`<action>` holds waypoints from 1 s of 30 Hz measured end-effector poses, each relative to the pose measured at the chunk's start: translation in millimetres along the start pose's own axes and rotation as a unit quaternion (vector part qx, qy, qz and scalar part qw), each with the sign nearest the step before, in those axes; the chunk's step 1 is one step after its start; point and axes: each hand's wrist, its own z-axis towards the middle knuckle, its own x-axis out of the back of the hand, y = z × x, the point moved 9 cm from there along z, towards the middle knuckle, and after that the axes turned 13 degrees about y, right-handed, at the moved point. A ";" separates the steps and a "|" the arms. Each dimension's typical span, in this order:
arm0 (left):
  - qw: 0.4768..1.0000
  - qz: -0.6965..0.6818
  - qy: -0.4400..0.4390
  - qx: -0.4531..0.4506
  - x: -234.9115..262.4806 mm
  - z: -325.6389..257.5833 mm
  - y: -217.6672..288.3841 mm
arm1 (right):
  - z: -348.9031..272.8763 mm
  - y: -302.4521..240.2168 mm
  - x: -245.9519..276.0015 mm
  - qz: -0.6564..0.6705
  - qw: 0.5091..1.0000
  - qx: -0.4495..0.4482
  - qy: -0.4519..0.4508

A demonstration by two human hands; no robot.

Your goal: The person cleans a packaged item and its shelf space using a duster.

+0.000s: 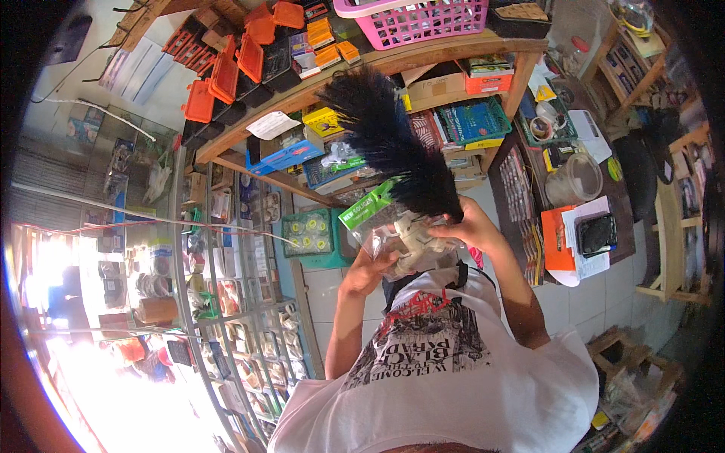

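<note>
Below the shelf edge, left hand (368, 270) clamps a light, crinkly bag (400, 241), right hand (470, 223) grips the soft duster (393, 143) by its base.

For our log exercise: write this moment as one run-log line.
left hand: holds clear packet | right hand: holds black feather duster | backdrop: shelves

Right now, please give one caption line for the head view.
Left hand holds a clear plastic packet; right hand grips a black feather duster.

One feather duster (389, 140), one clear packet (404, 241)
</note>
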 end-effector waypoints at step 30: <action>0.948 -0.289 0.094 -0.093 6.0 21.9 56.5 | -36.5 26.1 43.8 -0.026 0.996 -0.020 0.087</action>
